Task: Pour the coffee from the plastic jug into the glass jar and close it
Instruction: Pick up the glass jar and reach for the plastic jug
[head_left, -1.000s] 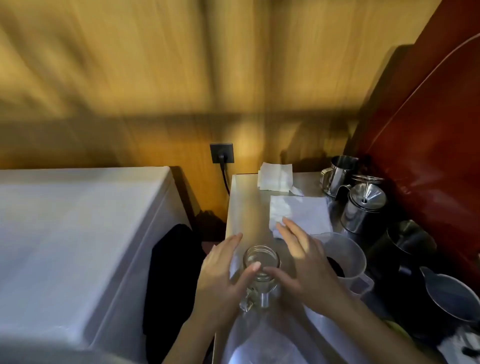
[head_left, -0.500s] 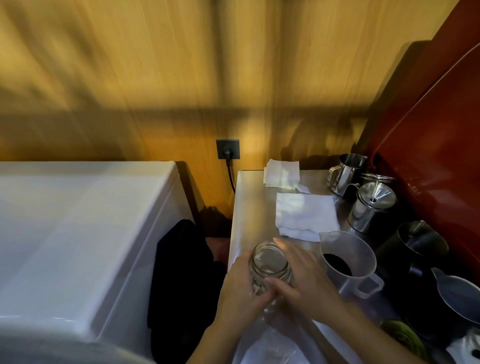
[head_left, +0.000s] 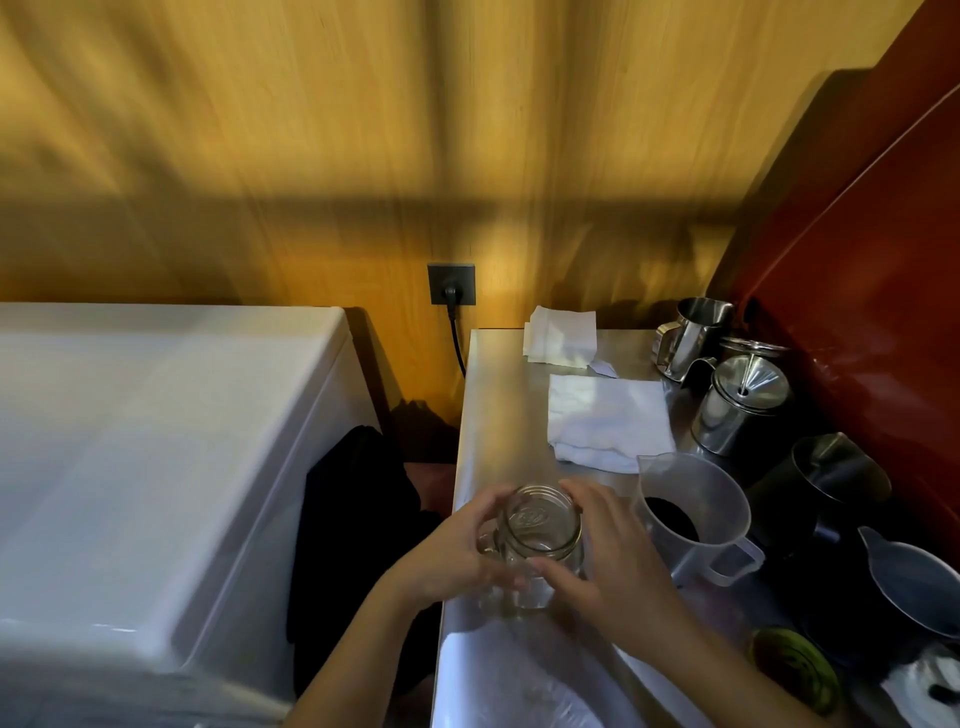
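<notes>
Both hands close around the glass jar (head_left: 543, 540), which stands upright near the front left edge of the steel bench (head_left: 498, 405). The left hand (head_left: 457, 556) wraps the jar's left side, its grip clamped on the glass with the fingers curled toward the rim and the small glass handle showing between them. The right hand (head_left: 613, 551) cups the right side, thumb low across the jar's front and fingers (head_left: 582, 493) arched over the far edge of the mouth, its grip likewise pressed on the jar. The jar's mouth is open, with no lid on it, and it looks empty inside. Just beside the right hand stands the plastic jug (head_left: 696, 514), translucent and upright, its handle turned toward the near right and dark coffee (head_left: 670, 519) pooled low inside. Behind the jug lies a folded white cloth (head_left: 608, 421), and farther back, by the wooden wall, a second white cloth (head_left: 561, 338). Along the right side of the bench stand a steel pitcher (head_left: 691, 338), a steel pot with a funnel-shaped lid (head_left: 743, 405), a black pitcher (head_left: 826, 478) and a grey jug (head_left: 914, 587). A wall socket (head_left: 451, 283) with a black cable plugged in sits on the wall to the left of the bench, and a large white appliance (head_left: 156, 457) fills the left of the view.
</notes>
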